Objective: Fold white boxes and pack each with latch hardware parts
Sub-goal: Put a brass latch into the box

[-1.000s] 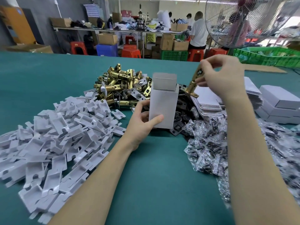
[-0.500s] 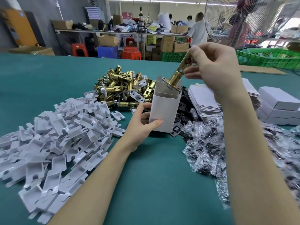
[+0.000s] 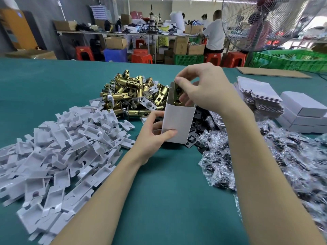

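Observation:
A white box (image 3: 177, 119) stands upright on the green table, its top open. My left hand (image 3: 152, 133) grips its lower left side, thumb across the front. A brass latch (image 3: 177, 93) sits mostly inside the box, its upper end showing above the rim. My right hand (image 3: 205, 87) is over the opening and pinches the latch's top with its fingertips. Behind the box lies a pile of brass latches (image 3: 134, 92).
White plastic inserts (image 3: 58, 147) are heaped at the left. Bagged dark hardware (image 3: 265, 154) spreads at the right, with black plates (image 3: 198, 121) behind the box. Flat box blanks (image 3: 260, 94) and folded white boxes (image 3: 304, 110) sit far right. A fan (image 3: 269, 22) stands beyond.
My right hand has lowered the brass latch from above the box down into its open top. My left hand keeps holding the box in the same place.

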Motion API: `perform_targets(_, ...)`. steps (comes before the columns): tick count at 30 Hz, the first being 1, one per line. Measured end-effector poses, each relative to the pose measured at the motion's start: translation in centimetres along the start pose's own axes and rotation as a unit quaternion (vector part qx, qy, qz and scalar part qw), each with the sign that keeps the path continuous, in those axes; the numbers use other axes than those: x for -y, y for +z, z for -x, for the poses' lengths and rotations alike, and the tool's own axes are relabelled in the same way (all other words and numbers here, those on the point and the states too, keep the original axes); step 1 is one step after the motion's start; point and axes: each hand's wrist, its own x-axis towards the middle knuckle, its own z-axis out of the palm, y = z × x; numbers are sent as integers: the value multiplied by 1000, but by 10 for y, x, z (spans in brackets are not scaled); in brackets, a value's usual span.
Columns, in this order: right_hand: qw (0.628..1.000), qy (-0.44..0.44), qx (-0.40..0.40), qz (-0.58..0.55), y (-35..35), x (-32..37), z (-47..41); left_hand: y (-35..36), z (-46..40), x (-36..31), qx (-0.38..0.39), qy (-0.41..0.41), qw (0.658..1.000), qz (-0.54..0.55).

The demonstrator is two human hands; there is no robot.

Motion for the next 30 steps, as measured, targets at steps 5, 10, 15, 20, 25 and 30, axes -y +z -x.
perform_targets(5,993,-2,35,116,5,-1,0,-1,1,1,-1,4,1000,12)
perform_targets(10,985,10,87,148,3,1,1,-1,2,1,6,6,1000,19)
perform_targets(15,988,15,77,133,-2,-2,2,2,1,0,3,17,1000,19)
perform_targets(20,993,30,54,103,-13,-8,3,4,2,-2,-15,43,999,19)
perform_targets(25,994,65,36,79,-22,-23,6,9,4,-5,-73,100,992,17)
perform_targets(30,993,84,36,69,-24,-34,7,8,4,-5,-80,97,992,13)
